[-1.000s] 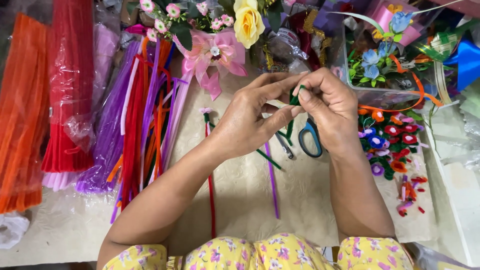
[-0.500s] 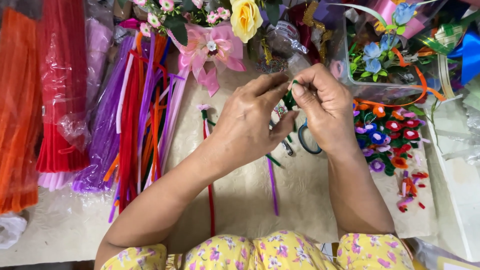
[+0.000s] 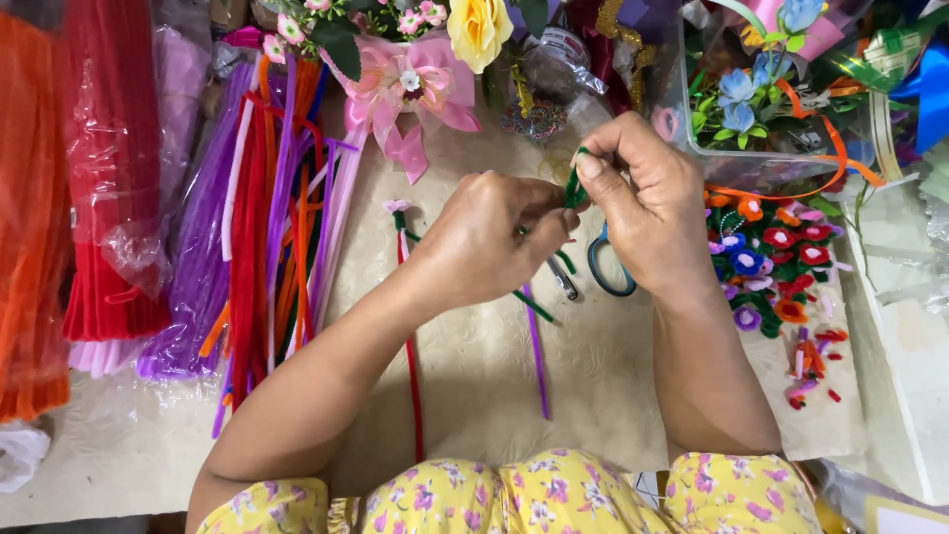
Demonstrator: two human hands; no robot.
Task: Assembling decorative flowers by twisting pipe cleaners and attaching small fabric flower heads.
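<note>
My left hand (image 3: 489, 237) and my right hand (image 3: 643, 203) meet above the table, both pinching a green pipe cleaner (image 3: 573, 186) between their fingertips. Its short green end sticks up beside my right thumb, and another green length (image 3: 534, 305) trails below my left hand. Under my hands lie blue-handled scissors (image 3: 605, 269), a purple pipe cleaner (image 3: 537, 351) and a red pipe cleaner (image 3: 411, 356) tipped with a small pink bud.
Bundles of orange (image 3: 30, 227), red (image 3: 104, 168) and purple (image 3: 203, 237) pipe cleaners lie at the left. A pink bow bouquet with a yellow rose (image 3: 479, 30) is behind. Small finished flowers (image 3: 776, 262) lie at the right by a clear box (image 3: 751, 163) of blue flowers.
Both hands have shifted up and slightly apart on the table view while working the green pipe cleaner; its tip now stands up by my right thumb.
</note>
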